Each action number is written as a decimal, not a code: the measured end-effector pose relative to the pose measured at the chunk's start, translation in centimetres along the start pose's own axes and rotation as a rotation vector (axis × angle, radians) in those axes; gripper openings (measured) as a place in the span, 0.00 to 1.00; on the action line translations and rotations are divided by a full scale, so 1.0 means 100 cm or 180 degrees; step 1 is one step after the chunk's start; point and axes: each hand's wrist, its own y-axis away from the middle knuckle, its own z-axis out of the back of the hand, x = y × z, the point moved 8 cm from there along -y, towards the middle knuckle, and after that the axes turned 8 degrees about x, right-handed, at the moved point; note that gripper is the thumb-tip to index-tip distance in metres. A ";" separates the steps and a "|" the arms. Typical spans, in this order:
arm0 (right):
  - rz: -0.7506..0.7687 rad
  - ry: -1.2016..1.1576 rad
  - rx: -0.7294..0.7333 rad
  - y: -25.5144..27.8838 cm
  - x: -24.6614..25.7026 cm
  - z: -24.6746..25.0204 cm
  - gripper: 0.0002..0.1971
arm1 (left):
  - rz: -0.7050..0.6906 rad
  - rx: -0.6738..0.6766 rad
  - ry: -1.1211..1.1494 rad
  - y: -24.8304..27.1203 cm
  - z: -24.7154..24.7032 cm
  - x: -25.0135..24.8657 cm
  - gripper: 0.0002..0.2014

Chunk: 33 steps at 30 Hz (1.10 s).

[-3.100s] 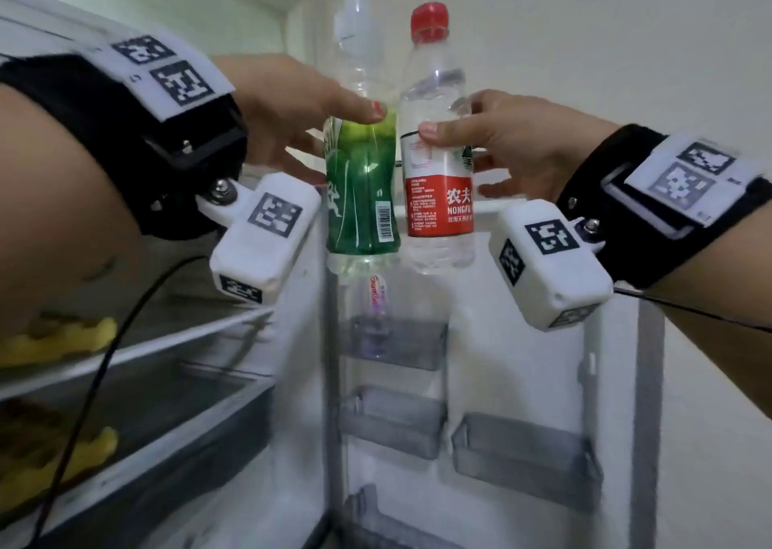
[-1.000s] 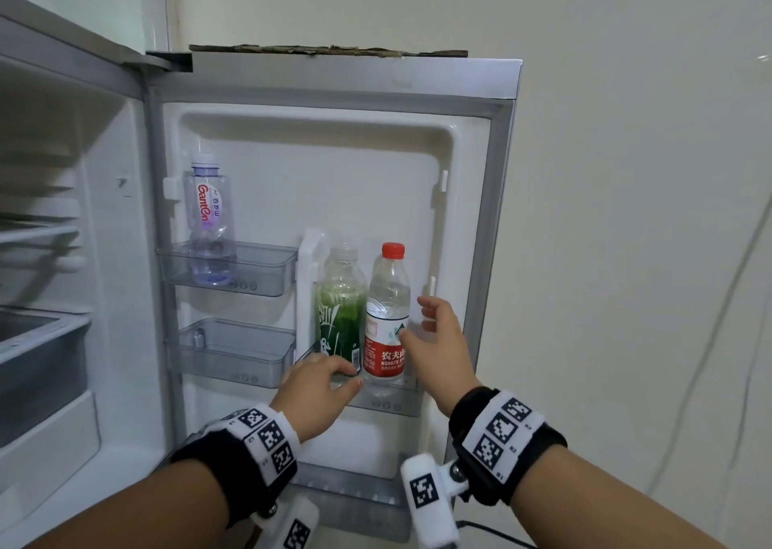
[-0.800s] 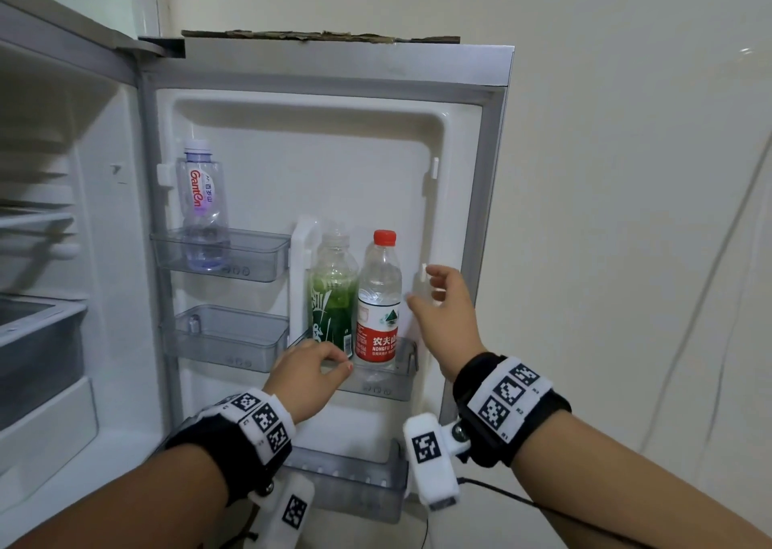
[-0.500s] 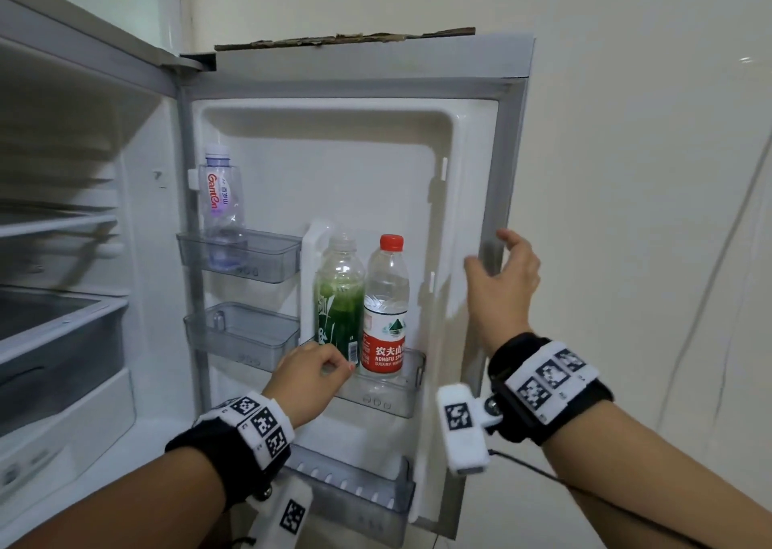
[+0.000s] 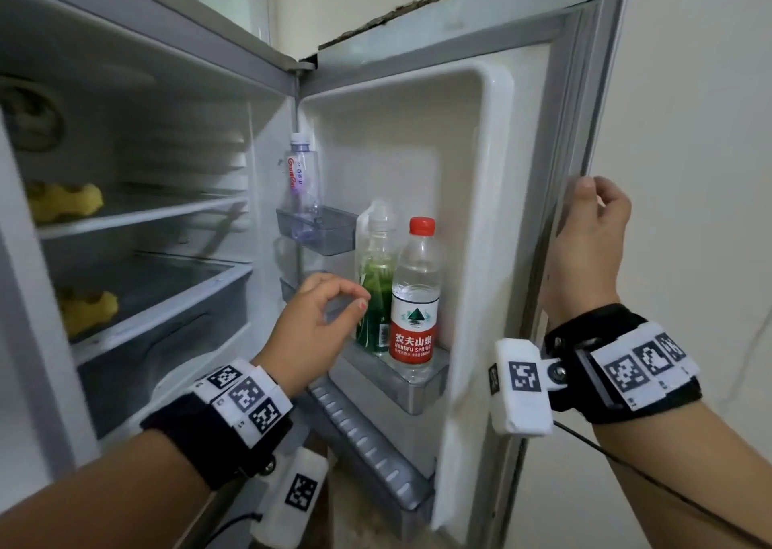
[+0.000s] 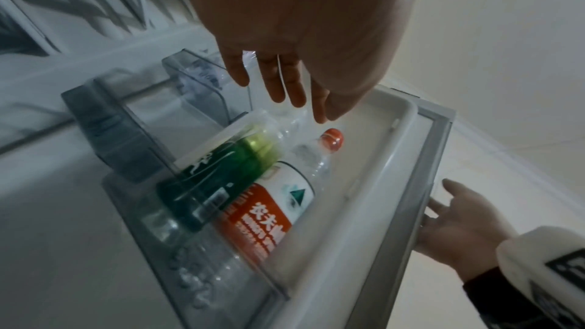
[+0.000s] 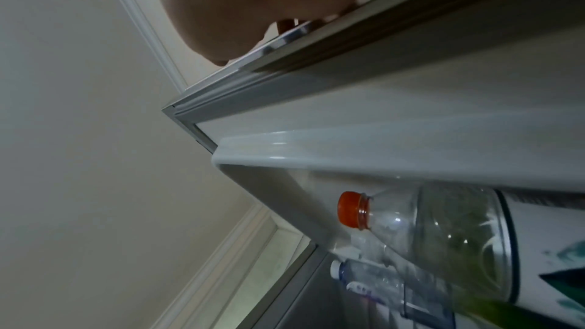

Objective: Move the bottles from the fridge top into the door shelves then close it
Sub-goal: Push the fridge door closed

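Note:
A green bottle (image 5: 376, 294) and a red-capped water bottle (image 5: 415, 298) stand side by side in a clear door shelf (image 5: 401, 385). A third bottle (image 5: 301, 181) with a purple label stands in the upper door shelf. My left hand (image 5: 351, 298) hovers just in front of the green bottle, fingers loosely bent, holding nothing. In the left wrist view its fingers (image 6: 285, 89) hang above both bottles (image 6: 221, 171). My right hand (image 5: 589, 197) grips the outer edge of the fridge door (image 5: 576, 131). The right wrist view shows the red-capped bottle (image 7: 411, 222) under the door rim.
The fridge body stands open at left, with yellow items on two glass shelves (image 5: 62, 202) (image 5: 87, 310). A ribbed bottom door shelf (image 5: 376, 456) holds nothing. A pale wall (image 5: 689, 131) lies close behind the door on the right.
Both bottles went from the fridge top into the door shelf. My right hand left the red-capped bottle and took the door edge. The door has swung toward the fridge; my left hand came off the green bottle.

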 end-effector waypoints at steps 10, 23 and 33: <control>0.0425 -0.0391 0.1072 0.092 0.043 -0.083 0.11 | -0.0465 -0.0459 -0.0532 0.080 0.097 -0.046 0.09; 0.0823 -0.0346 0.2085 0.194 0.065 -0.242 0.21 | 0.0668 -0.1408 -0.1197 0.150 0.222 -0.011 0.52; 0.0984 0.0110 0.2229 0.232 0.069 -0.311 0.20 | 0.1392 -0.1169 -0.1021 0.161 0.242 0.042 0.68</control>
